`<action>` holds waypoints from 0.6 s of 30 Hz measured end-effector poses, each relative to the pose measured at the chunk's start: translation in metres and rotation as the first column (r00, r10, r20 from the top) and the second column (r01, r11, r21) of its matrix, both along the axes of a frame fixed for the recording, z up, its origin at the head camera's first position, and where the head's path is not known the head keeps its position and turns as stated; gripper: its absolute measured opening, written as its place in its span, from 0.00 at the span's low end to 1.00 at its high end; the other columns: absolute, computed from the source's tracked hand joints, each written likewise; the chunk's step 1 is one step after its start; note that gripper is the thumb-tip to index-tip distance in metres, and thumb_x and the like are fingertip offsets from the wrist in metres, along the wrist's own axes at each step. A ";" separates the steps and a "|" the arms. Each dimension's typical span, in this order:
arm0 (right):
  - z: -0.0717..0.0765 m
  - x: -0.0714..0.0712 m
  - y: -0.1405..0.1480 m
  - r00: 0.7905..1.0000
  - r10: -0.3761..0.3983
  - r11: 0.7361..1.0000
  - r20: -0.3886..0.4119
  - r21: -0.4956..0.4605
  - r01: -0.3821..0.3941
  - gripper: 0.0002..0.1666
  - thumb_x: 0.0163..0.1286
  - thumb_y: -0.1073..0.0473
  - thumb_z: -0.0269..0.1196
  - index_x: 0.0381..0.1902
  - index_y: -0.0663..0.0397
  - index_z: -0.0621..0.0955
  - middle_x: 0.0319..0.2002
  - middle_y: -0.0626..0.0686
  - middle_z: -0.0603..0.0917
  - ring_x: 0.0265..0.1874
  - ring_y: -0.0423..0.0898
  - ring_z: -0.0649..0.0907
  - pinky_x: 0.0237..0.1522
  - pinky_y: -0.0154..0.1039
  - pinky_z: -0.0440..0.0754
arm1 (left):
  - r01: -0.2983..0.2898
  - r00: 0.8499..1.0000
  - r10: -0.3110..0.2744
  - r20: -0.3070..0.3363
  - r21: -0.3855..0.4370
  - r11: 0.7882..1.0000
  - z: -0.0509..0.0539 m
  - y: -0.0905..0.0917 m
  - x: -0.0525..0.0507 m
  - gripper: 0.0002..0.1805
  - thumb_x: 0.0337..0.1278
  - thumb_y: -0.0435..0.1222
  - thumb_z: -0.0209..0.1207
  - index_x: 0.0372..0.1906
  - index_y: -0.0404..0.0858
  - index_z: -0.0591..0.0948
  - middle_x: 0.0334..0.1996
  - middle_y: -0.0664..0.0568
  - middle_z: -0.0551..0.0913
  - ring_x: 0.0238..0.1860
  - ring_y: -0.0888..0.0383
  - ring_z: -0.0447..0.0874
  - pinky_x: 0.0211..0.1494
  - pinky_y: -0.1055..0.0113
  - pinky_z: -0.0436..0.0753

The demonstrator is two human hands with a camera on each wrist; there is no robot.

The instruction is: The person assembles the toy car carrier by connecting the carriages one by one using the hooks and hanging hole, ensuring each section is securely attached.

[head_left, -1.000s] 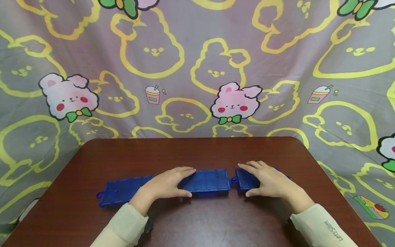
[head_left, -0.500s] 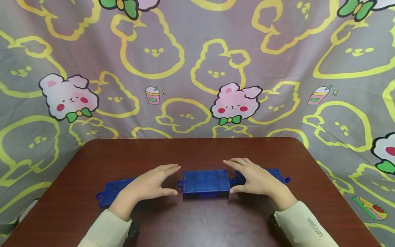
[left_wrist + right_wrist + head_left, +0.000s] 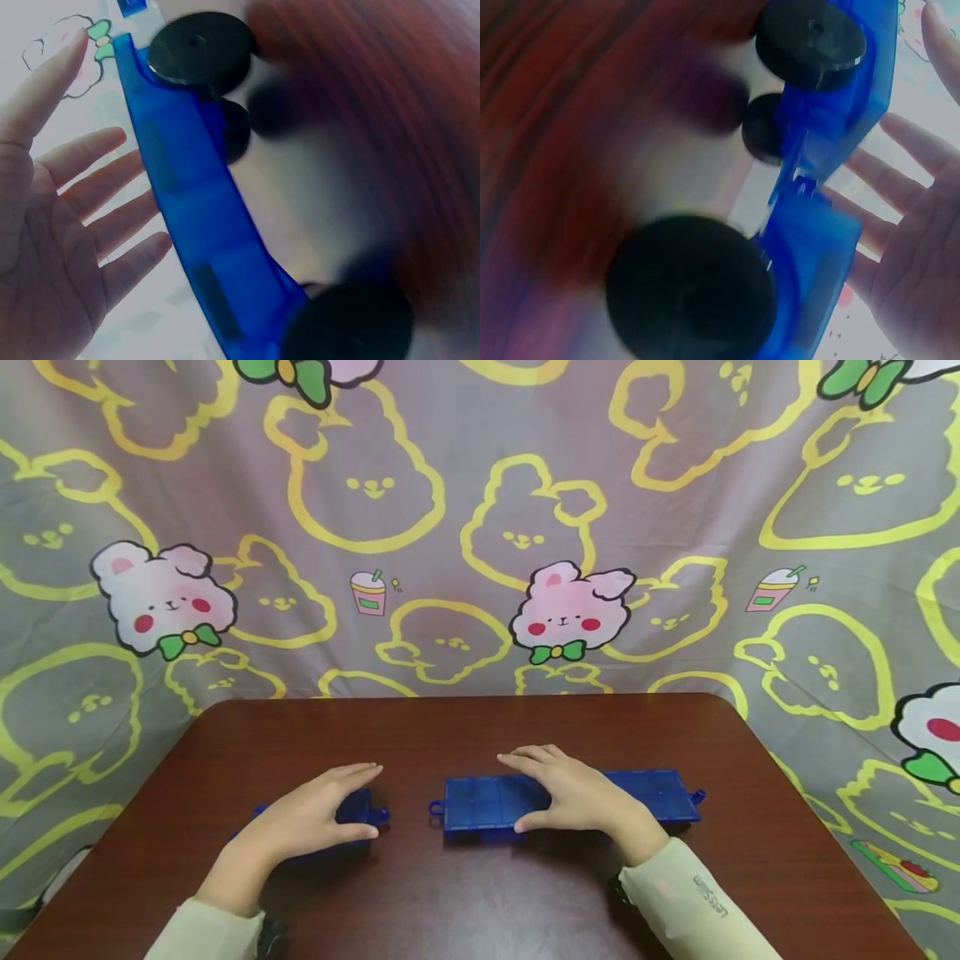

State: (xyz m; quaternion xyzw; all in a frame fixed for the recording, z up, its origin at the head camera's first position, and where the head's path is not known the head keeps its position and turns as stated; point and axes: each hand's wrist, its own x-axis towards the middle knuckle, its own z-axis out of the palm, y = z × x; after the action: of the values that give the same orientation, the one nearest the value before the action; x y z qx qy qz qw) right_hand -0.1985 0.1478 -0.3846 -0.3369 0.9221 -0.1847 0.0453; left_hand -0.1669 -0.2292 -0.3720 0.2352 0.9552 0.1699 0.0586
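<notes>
Left wagon (image 3: 351,810): blue, on the bench (image 3: 480,902), partly hidden beneath the left hand (image 3: 307,817); peg coupling (image 3: 379,816) at its right end.

Middle wagon (image 3: 476,802): blue, its ring coupling (image 3: 437,808) facing that peg across a gap; its other end linked to the right wagon (image 3: 654,795), the joint (image 3: 804,187) showing in the right wrist view.

Hands, two: both released, fingers spread; the left arched over the left wagon, the right hand (image 3: 576,797) over the linked pair's joint. Fingertip contact: cannot tell from where I stand.

Handling, my judgement: the step looks like hands-on positioning. Best done with thumb on the near side, fingers on the far side, light pressure, motion lengthwise so the black wheels (image 3: 201,49) roll true; a sideways shove could twist the joint.

Room: bench surface before and behind the row; far edge well apart, patterned curtain (image 3: 450,560) beyond.
</notes>
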 end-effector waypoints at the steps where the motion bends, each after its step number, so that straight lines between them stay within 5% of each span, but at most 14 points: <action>1: 0.000 0.000 -0.003 1.000 0.006 1.000 0.003 0.004 -0.006 0.54 0.55 0.33 0.71 0.76 0.35 0.63 0.72 0.52 0.69 0.70 0.54 0.68 0.62 0.59 0.77 | -0.004 1.000 0.004 0.000 0.001 1.000 -0.001 -0.003 0.000 0.46 0.53 0.53 0.70 0.73 0.35 0.67 0.71 0.37 0.68 0.71 0.36 0.67 0.67 0.38 0.71; 12: -0.008 0.001 -0.030 0.997 0.070 0.996 0.028 0.052 -0.072 0.53 0.57 0.34 0.70 0.76 0.39 0.63 0.72 0.52 0.68 0.70 0.51 0.68 0.62 0.54 0.78 | 0.002 1.000 -0.002 0.011 0.003 1.000 -0.008 -0.017 0.002 0.53 0.43 0.60 0.72 0.71 0.35 0.69 0.68 0.36 0.72 0.68 0.35 0.70 0.65 0.39 0.72; 18: -0.010 0.002 -0.041 0.994 0.109 0.990 -0.001 0.094 -0.109 0.50 0.59 0.35 0.70 0.76 0.38 0.65 0.71 0.51 0.71 0.70 0.52 0.70 0.72 0.57 0.67 | -0.010 0.999 0.012 0.043 -0.040 0.999 -0.011 -0.015 0.001 0.54 0.39 0.61 0.73 0.72 0.39 0.69 0.68 0.39 0.73 0.68 0.37 0.71 0.65 0.39 0.73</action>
State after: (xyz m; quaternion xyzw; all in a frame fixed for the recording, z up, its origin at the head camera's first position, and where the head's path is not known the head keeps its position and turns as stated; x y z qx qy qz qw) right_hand -0.1966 0.1073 -0.3942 -0.3849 0.9101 -0.1375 0.0683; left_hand -0.1656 -0.2442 -0.3827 0.2249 0.9582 0.1561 0.0830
